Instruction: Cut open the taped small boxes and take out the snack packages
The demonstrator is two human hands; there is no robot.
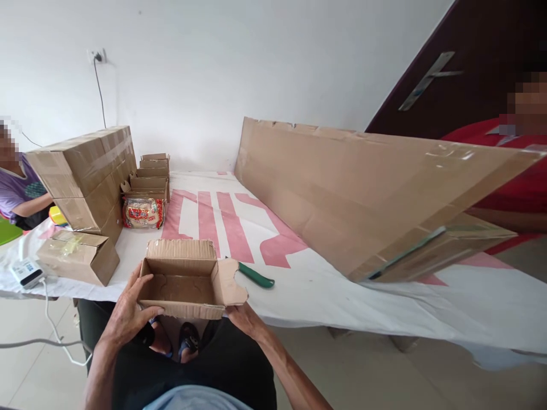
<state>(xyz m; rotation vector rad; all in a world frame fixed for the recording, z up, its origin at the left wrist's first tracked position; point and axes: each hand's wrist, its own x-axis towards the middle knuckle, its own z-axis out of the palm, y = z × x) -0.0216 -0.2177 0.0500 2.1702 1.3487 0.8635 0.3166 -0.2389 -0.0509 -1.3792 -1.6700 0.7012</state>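
A small cardboard box (183, 310) with its flaps folded out is held at the table's front edge, and its inside shows bare cardboard. My left hand (130, 304) grips the box's left end, with the thumb over the front flap and fingers at the side wall. My right hand (245, 320) is at the box's lower right corner, under the right flap; its fingers are partly hidden by the cardboard. Just right of the box lies a green-handled tool (256, 276), its far end covered by the flap.
Stacked taped cartons (92, 182) stand at the left beside several open boxes (149, 181) and a red-printed food packet (143, 213). A closed carton (81, 256) and a white device (28, 273) sit front left. A large cardboard panel (342, 188) spans the right. People are at both sides.
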